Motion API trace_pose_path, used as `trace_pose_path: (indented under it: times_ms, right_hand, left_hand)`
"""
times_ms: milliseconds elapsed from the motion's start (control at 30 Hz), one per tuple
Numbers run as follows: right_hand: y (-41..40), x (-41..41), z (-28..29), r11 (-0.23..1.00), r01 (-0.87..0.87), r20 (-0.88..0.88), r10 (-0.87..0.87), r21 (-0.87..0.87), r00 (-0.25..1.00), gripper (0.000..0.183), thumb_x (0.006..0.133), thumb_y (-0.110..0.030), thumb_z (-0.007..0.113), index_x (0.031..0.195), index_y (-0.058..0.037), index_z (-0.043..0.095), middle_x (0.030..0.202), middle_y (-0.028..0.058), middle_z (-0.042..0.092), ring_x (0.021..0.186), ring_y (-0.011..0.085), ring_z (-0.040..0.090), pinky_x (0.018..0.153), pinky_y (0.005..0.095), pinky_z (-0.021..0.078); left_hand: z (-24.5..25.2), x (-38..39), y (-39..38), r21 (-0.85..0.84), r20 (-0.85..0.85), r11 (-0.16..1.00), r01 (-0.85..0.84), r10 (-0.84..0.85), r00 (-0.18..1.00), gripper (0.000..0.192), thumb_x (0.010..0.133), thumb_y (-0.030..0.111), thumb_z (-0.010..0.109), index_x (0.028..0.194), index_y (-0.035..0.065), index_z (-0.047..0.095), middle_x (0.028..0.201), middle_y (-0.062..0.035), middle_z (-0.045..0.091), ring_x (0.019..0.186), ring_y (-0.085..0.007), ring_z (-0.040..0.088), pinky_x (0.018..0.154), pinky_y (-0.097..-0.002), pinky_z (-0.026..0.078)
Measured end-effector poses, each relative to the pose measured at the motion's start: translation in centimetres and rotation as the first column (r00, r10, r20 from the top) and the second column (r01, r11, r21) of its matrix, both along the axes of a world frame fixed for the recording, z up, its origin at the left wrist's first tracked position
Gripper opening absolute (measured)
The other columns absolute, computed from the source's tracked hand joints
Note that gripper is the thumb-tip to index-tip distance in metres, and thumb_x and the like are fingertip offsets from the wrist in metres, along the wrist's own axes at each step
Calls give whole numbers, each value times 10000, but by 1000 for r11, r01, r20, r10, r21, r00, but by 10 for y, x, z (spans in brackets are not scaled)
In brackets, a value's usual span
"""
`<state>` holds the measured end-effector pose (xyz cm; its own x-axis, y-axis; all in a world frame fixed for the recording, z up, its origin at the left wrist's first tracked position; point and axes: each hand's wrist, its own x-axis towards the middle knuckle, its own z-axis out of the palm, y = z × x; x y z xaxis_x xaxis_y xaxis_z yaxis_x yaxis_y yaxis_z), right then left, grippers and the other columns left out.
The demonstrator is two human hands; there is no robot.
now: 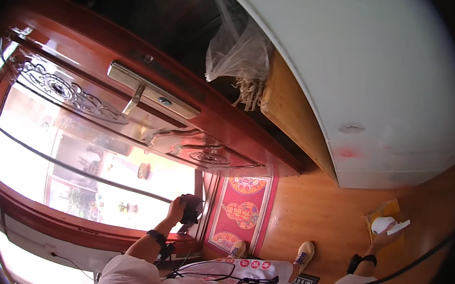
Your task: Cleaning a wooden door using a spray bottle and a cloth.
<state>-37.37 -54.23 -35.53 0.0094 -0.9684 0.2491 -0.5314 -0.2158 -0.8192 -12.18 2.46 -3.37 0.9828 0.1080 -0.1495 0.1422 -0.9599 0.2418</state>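
Observation:
My left hand (pixel 176 210) is at the lower centre-left with its fingers around a dark, bunched object (pixel 191 209), perhaps a cloth or bag, in front of the doorway's bright opening. At the right my right hand (pixel 385 238) holds a white object (pixel 382 225) with a flat white strip (pixel 398 227); their exact kind cannot be told. A yellow item (pixel 385 207) shows behind that hand, low over the wooden floor. Dark bands are on both wrists, and a black cable (pixel 403 267) runs across my body to the right.
A red carved door (pixel 232 130) with a metal handle (pixel 134 99) stands open at the left. A red patterned mat (pixel 241 213) lies by the threshold. A white cabinet-like panel (pixel 379 82), a wooden board (pixel 291 107) and a plastic bag of dried stalks (pixel 241 50) are farther up.

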Motion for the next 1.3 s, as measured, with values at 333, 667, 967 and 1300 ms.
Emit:
trace_pose_path:
  times_ms: [333, 667, 967, 1300]
  right_hand:
    - [0, -41, -66, 972, -132, -5, 136, 193, 991, 619, 778, -324, 577, 1217, 34, 329, 1189, 224, 390, 1035, 344, 458, 857, 406, 391]
    - [186, 53, 135, 451, -535, 479, 242, 715, 844, 403, 788, -278, 553, 1128, -87, 452, 997, 80, 517, 893, 176, 516, 712, 319, 434]
    - [474, 245, 386, -93, -914, 569, 805, 395, 164, 213, 814, -129, 536, 995, -17, 539, 826, 27, 602, 737, 97, 568, 634, 203, 419]
    - [452, 219, 395, 180, -865, 371, 848, 469, 378, 169, 787, -66, 546, 935, 15, 558, 782, 77, 606, 712, 133, 597, 639, 236, 487]
  left_hand:
    - [17, 15, 19, -257, -19, 955, -146, 147, 989, 252, 820, 180, 465, 942, -20, 557, 777, -123, 589, 723, -164, 554, 633, -310, 428]
    - [15, 63, 95, -932, -361, 8, -363, 89, 928, 256, 856, 151, 437, 1029, -31, 487, 908, -123, 579, 802, -205, 584, 721, -319, 477]
    - [168, 142, 199, -946, 234, -127, 297, 365, 901, 194, 888, 161, 405, 998, 44, 514, 835, -1, 553, 715, -62, 513, 613, -198, 417]
    - [331, 295, 182, -453, 862, 623, 638, 490, 134, 441, 766, -54, 394, 1206, -30, 369, 1217, -211, 410, 1183, -314, 351, 970, -357, 299]
